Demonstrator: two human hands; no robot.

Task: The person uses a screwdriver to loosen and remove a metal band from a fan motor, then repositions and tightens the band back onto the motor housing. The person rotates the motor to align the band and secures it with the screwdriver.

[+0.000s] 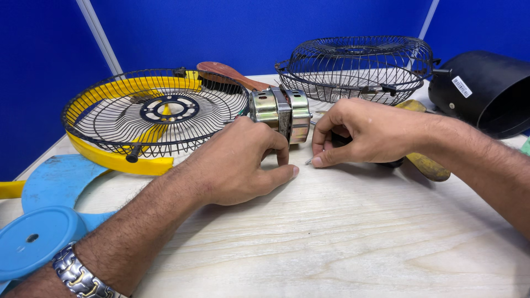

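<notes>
Motor [280, 113] on table [331, 232], lower part hidden by left hand [237, 165]; grip wrapped around it. Small screw [309, 161] barely seen, pinched in narrow grip of right hand [364, 132], beside motor.

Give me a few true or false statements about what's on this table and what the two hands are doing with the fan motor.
1. The left hand rests on the metal fan motor. True.
2. The right hand pinches a small thin metal piece between thumb and fingertips. True.
3. The wire grille on the left has a red rim. False: its rim is yellow.
4. A blue plastic fan blade lies at the left edge of the wooden table. True.
5. The black housing sits at the far left. False: it is at the far right.
6. The left wrist is bare. False: it wears a metal watch band.
</notes>
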